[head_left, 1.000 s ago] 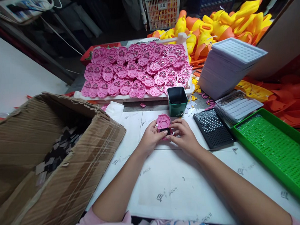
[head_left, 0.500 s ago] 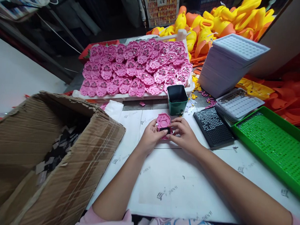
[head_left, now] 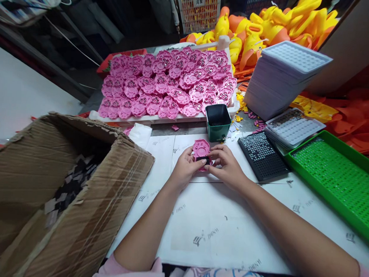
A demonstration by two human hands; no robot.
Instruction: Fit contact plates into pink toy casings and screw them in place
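Note:
Between my hands, above the white table sheet, is a pink molded plastic piece [head_left: 201, 147] with a scalloped edge and small round recesses. A black rectangular piece [head_left: 202, 159] lies across its lower half. My left hand [head_left: 186, 167] grips the pink piece from the left, with the thumb pressed on the black piece. My right hand [head_left: 224, 163] holds the right edge, fingers curled and thumb at the lower corner. The fingers hide parts of both edges. Just beyond the hands stands a dark green square cup [head_left: 218, 129].
A tray [head_left: 124, 119] full of similar pink pieces lies at the back. On the left, a cardboard box [head_left: 116, 188] holds black and grey pieces. To the right are a black pegged tray [head_left: 266, 163], a green tray [head_left: 319, 179] and stacked white trays [head_left: 274, 81]. Yellow-orange toys [head_left: 252, 46] are piled behind.

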